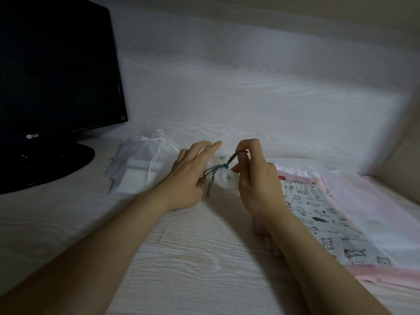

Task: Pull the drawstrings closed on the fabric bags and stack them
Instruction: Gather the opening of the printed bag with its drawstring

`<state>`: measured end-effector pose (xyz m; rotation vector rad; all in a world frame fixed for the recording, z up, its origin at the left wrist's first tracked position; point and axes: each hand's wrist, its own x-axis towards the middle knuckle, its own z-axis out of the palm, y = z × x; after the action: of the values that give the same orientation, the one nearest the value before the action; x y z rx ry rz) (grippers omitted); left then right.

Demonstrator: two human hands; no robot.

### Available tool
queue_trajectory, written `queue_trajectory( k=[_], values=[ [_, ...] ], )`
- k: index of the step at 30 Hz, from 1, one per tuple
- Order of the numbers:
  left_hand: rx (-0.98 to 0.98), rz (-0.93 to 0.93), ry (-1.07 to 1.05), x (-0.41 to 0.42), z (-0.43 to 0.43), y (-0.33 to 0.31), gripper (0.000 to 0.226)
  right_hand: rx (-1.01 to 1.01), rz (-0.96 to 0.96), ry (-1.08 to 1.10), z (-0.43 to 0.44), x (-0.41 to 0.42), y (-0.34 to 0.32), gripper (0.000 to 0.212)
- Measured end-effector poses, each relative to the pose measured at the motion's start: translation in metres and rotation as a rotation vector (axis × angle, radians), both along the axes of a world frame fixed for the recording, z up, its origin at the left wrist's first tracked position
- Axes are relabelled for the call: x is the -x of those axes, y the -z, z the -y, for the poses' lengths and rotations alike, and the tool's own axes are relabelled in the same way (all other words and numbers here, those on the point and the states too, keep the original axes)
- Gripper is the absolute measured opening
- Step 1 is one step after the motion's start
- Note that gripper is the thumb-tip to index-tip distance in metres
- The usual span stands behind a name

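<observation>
near the middle of the frame a small white drawstring pouch point(223, 178) lies on the pale wood-grain desk point(181, 258), its mouth already gathered into a pucker where the dark teal drawstring point(212, 176) is knotted. the left hand point(193, 176) rests beside and partly on the pouch with fingers spread and loose, pinching nothing; it seems to be there to pin the fabric so the pull does not drag the pouch along. the right hand point(252, 176) has thumb and forefinger pressed together on the upper end of the cord, lifting it up and away from the pouch, which looks like the tightening pull in progress.

left of centre, near the foot of the dark lg monitor point(56, 76), a sheer white bag point(145, 162) sits with its white cord drawn, on what may be other flat bags; i cannot tell how many. at the right of the frame a cat-print bag point(322, 219) lies flat under the right forearm, on a pink mesh bag point(375, 205), probably waiting their turn.
</observation>
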<state>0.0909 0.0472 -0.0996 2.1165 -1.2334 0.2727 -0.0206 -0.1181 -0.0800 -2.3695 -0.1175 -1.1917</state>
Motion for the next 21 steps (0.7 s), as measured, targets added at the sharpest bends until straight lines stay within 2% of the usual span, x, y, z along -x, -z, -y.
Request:
queue_trajectory(
  k=[3,7,11,15,18,21],
  values=[
    [0.024,-0.033,0.058,0.003,0.001,-0.003,0.094,-0.194,-0.017,-0.137,-0.005,0.004,-0.006,0.012],
    [0.078,-0.016,-0.078,0.015,0.002,-0.011,0.05,-0.362,-0.027,-0.254,-0.01,0.011,-0.011,0.013],
    [0.244,-0.067,-0.202,0.016,0.005,-0.019,0.019,-0.345,0.109,-0.237,-0.01,0.015,-0.009,0.037],
    [0.506,-0.275,-0.056,0.006,0.006,-0.027,0.017,-0.367,0.165,-0.13,-0.006,0.013,-0.01,0.051],
    [0.652,-0.376,0.005,0.012,0.003,-0.035,0.033,-0.405,0.247,-0.104,-0.007,0.012,-0.012,0.034],
    [0.699,-0.449,-0.022,0.017,0.001,-0.039,0.024,-0.445,0.316,-0.042,-0.008,0.007,-0.013,0.014]
  ],
)
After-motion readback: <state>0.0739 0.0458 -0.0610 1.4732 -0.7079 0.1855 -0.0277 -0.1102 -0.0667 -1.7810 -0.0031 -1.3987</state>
